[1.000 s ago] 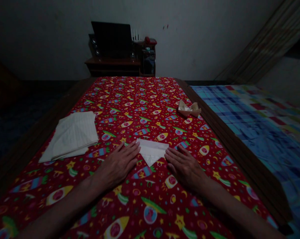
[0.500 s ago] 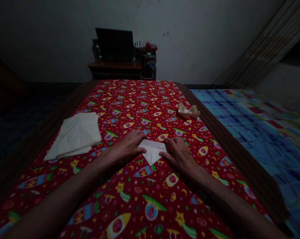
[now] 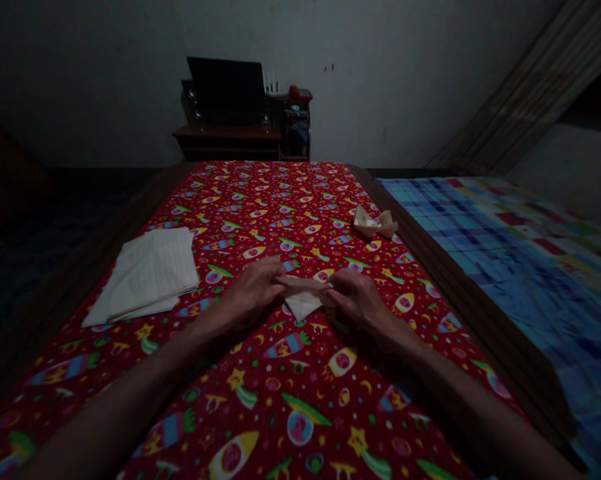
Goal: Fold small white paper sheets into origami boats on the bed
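Between my two hands is a small folded sheet of paper [image 3: 303, 305], pale, with a point toward me and a brownish band along its far edge. My left hand [image 3: 258, 283] pinches the left end of that band between thumb and fingers. At the right end, my right hand [image 3: 353, 293] grips it the same way, its fingers curled. Both hands rest low over the red patterned cloth [image 3: 300, 427]. The fingertips partly cover the paper's two side corners.
A stack of pale paper sheets [image 3: 145, 273] lies to the left. Toward the far right stands a brown folded-paper shape [image 3: 375, 223]. Beyond the cloth, a dark screen [image 3: 225, 90] sits on a wooden desk [image 3: 230, 133]. Blue checked bedding [image 3: 460, 253] spreads on the right.
The paper's far edge has turned up toward me, showing a brownish band. My fingers have closed from lying along the paper to pinching its two ends.
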`<action>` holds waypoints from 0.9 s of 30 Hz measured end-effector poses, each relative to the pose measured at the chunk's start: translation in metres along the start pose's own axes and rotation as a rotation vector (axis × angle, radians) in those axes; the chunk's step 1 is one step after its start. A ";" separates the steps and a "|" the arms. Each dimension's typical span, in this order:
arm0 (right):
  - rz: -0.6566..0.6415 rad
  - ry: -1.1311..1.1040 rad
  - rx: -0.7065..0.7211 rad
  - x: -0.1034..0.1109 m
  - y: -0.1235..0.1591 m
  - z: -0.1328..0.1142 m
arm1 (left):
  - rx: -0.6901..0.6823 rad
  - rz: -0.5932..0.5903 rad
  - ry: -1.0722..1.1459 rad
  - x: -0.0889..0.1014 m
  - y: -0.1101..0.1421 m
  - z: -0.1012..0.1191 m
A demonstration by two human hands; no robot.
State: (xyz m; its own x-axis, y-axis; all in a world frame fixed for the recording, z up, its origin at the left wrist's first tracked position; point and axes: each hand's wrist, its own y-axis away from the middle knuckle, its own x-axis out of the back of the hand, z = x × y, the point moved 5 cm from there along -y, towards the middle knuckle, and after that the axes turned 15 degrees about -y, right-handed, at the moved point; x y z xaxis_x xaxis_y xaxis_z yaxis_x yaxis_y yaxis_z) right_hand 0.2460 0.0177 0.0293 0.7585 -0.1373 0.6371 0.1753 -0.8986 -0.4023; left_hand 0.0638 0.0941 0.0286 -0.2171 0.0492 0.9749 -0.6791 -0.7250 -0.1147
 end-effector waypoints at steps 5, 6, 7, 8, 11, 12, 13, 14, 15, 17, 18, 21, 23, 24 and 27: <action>0.136 0.359 0.410 0.016 -0.005 -0.038 | -0.159 0.540 -0.155 0.037 0.024 0.020; 0.102 0.411 0.452 0.013 -0.002 -0.040 | -0.192 0.560 -0.221 0.037 0.029 0.024; 0.053 0.440 0.481 0.008 0.001 -0.039 | -0.220 0.547 -0.278 0.033 0.033 0.026; -0.001 0.452 0.498 0.002 0.005 -0.036 | -0.245 0.513 -0.320 0.027 0.036 0.027; -0.190 0.433 0.496 -0.015 0.018 -0.023 | -0.320 0.352 -0.360 0.004 0.048 0.029; -0.237 0.417 0.480 -0.019 0.022 -0.019 | -0.331 0.305 -0.354 -0.002 0.052 0.030; -0.269 0.401 0.461 -0.021 0.025 -0.016 | -0.335 0.269 -0.341 -0.007 0.056 0.030; -0.289 0.385 0.440 -0.022 0.028 -0.013 | -0.328 0.245 -0.325 -0.011 0.059 0.030; -0.298 0.367 0.422 -0.022 0.030 -0.011 | -0.313 0.233 -0.305 -0.013 0.062 0.029; -0.286 0.311 0.391 -0.019 0.032 -0.009 | -0.269 0.236 -0.241 -0.015 0.065 0.028; -0.269 0.263 0.370 -0.018 0.033 -0.008 | -0.241 0.245 -0.190 -0.015 0.065 0.026; -0.204 0.060 0.224 -0.013 0.033 -0.001 | -0.133 0.265 0.036 -0.016 0.061 0.017; -0.176 -0.062 0.103 -0.011 0.031 0.005 | -0.066 0.267 0.166 -0.017 0.058 0.010; -0.169 -0.100 0.055 -0.011 0.030 0.007 | -0.040 0.266 0.208 -0.017 0.056 0.008; -0.144 -0.110 -0.036 -0.012 0.025 0.013 | 0.014 0.243 0.255 -0.016 0.054 0.001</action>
State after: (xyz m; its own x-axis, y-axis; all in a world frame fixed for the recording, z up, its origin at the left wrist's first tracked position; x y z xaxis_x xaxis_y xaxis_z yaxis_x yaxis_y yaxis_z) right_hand 0.2496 0.0024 0.0027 0.7917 0.0385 0.6097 0.2656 -0.9204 -0.2868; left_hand 0.0318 0.0534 0.0069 -0.5408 0.0426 0.8401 -0.5767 -0.7458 -0.3334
